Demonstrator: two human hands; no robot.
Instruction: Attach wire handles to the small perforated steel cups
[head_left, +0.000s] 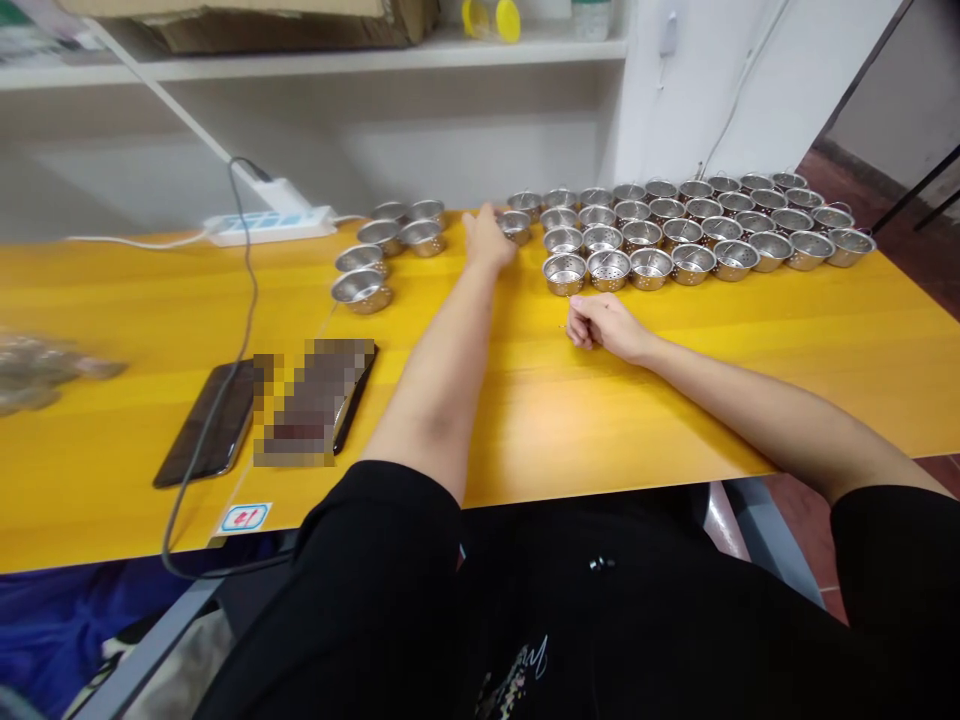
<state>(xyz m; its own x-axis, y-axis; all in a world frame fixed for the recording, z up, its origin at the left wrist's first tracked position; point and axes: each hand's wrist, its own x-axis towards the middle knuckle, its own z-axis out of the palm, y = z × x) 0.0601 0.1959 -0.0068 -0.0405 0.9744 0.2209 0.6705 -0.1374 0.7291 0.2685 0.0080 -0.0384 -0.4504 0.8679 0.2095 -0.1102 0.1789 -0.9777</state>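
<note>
Rows of small perforated metal cups point(650, 268) stand on the right part of the yellow table point(540, 400). Several more cups point(361, 290) form a smaller group at the left. Between the two groups, my left hand point(489, 240) reaches far forward with its fingers closed on a single metal cup point(516, 228). My right hand point(600, 325) is curled just in front of the nearest row, its fingertips pinched together; what they hold, if anything, is too small to name.
Two dark phones point(206, 425) lie at the left, with a grey cable point(251, 290) running across. Behind them is a white power strip point(274, 225). A blurred heap of small items point(45, 370) sits at the far left. A white shelf point(315, 65) rises behind the table.
</note>
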